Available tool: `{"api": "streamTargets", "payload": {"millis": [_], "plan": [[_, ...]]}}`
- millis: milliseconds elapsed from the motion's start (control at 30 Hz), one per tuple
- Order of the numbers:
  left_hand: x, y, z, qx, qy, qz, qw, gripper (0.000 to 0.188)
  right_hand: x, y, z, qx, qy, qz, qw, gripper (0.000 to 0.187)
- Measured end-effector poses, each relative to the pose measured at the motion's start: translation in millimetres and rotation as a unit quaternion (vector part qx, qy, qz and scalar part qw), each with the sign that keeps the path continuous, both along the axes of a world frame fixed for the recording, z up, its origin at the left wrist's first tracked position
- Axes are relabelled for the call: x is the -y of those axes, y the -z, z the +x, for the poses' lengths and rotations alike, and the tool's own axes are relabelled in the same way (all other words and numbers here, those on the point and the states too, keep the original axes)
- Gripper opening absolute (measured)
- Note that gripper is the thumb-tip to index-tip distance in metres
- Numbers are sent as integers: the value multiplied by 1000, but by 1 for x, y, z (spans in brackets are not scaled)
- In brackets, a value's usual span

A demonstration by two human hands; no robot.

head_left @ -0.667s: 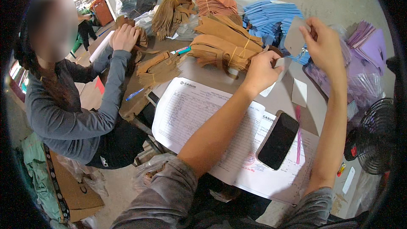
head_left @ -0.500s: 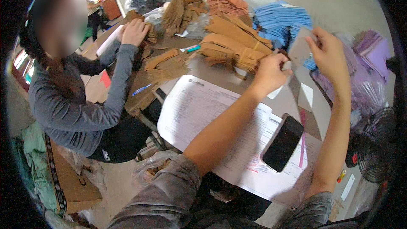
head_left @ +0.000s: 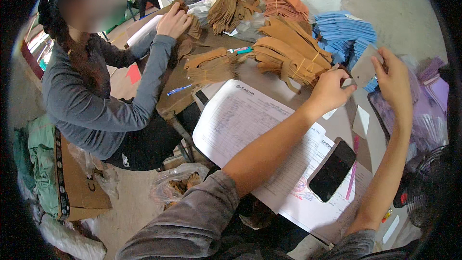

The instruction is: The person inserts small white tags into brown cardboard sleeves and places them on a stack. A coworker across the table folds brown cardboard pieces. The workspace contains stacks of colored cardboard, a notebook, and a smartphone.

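Observation:
My right hand (head_left: 395,74) pinches a flat pale grey piece (head_left: 364,66) with small dark holes, tilted above the table. Just left of it, my left hand (head_left: 332,90) is closed on a small whitish piece (head_left: 347,83), mostly hidden by the fingers; its kind I cannot make out. Beneath my hands a white angular card (head_left: 361,121) lies on the table. Below my left forearm are printed paper sheets (head_left: 240,120), with a black phone (head_left: 333,171) and a pink pen-like stick (head_left: 352,178) on top at the right.
Tied bundles of brown strips (head_left: 293,53), an orange stack (head_left: 287,8) and blue stacked pieces (head_left: 344,31) line the back. Purple wrapped pieces (head_left: 423,101) and a black fan (head_left: 426,188) are at the right. A co-worker in a grey sleeve (head_left: 115,110) handles brown pieces at the left.
The whole view has shifted, so the table and things appear further right. My hands stay close together, and the grey piece in my right hand now faces the camera more fully.

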State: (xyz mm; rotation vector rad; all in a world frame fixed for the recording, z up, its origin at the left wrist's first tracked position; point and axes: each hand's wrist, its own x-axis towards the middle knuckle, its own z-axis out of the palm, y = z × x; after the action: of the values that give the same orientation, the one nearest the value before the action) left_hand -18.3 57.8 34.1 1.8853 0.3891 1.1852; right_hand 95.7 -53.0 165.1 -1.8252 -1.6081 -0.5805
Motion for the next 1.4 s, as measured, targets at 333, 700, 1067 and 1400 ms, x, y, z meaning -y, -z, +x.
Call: {"api": "streamTargets", "payload": {"millis": [333, 700, 1067, 1400], "plan": [[2, 2, 4, 28, 2, -4, 1000, 24, -3, 1, 13, 48, 19, 104, 993, 26], [2, 7, 7, 59, -14, 21, 998, 24, -6, 7, 19, 11, 0, -32, 999, 35], [5, 4, 7, 53, -12, -22, 998, 18, -2, -8, 19, 35, 51, 221, 973, 41], [3, 10, 7, -4, -22, 20, 1000, 23, -13, 32, 43, -1, 46, -127, 991, 40]]}}
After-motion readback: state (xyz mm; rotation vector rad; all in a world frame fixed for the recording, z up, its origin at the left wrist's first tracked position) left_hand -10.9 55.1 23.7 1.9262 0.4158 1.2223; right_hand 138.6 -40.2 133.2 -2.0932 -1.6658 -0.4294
